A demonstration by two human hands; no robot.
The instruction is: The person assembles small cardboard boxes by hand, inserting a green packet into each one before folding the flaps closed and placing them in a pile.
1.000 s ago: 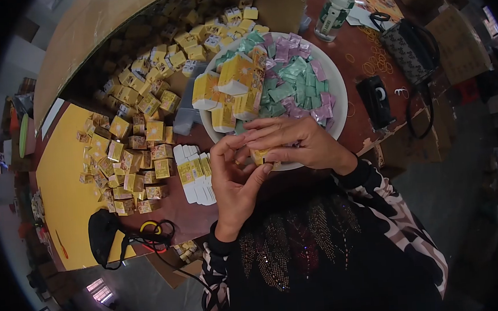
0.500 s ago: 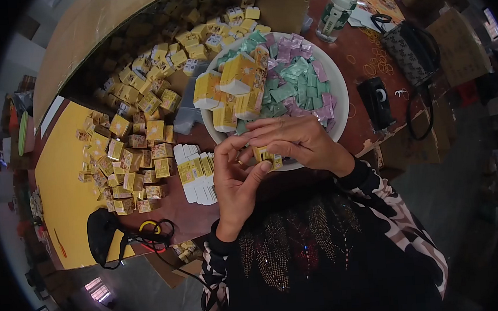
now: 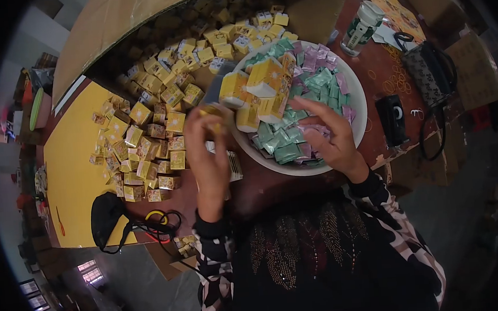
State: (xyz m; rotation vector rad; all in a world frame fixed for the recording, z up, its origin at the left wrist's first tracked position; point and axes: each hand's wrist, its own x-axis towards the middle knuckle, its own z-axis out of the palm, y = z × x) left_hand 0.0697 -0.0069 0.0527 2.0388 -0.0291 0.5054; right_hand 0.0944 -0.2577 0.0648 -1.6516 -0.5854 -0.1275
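Note:
My left hand (image 3: pixel 208 149) holds a small yellow box (image 3: pixel 211 109), blurred by motion, above the table between the pile of small yellow boxes (image 3: pixel 144 145) and the round white bowl (image 3: pixel 359 113). Beneath that hand, white flat cartons (image 3: pixel 234 165) are partly hidden. My right hand (image 3: pixel 331 138) hovers over the bowl's right part with fingers spread and nothing in them. Green and purple sachets (image 3: pixel 322 84) fill the bowl. Larger yellow cartons (image 3: pixel 264 79) rest on them at the left side.
A large cardboard box (image 3: pixel 192 6) with many small yellow boxes stands at the back. A cup (image 3: pixel 362 29), rubber bands (image 3: pixel 396 76), a black bag (image 3: pixel 427 65) and a black holder (image 3: pixel 391 119) lie right. Scissors (image 3: pixel 158 217) and a black pouch (image 3: pixel 108 220) are front left.
My hands have parted. My left hand moved left and up with the small box; my right hand let go of it and opened over the bowl. The view has shifted.

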